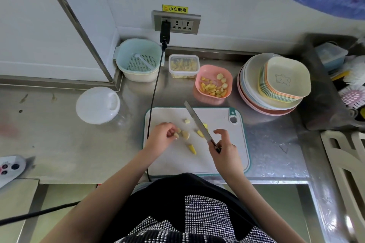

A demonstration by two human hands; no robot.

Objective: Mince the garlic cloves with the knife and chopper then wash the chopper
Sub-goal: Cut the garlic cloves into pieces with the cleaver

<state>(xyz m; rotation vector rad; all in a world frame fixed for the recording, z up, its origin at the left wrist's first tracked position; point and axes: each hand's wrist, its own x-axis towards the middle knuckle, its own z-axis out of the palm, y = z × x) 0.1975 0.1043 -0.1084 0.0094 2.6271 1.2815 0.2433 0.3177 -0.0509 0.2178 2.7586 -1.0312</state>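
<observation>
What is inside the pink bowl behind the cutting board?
The pink bowl holds whole garlic cloves and yellowish cut pieces. Whatever lies beneath that pile is covered.

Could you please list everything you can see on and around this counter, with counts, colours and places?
cutting board: one, white with a teal edge, front centre of the counter
garlic pieces: several, pale yellow, on the board
knife: one, steel blade, over the board
pink bowl: one, holding more garlic, behind the board
clear box: one, with chopped bits, left of the pink bowl
colander basket: one, pale blue in cream, back left
white lid: one, round, left of the board
stacked dishes: one pile, pastel, right
black cable: one, from the wall socket
left hand: holds a garlic piece
right hand: grips the knife handle
</observation>
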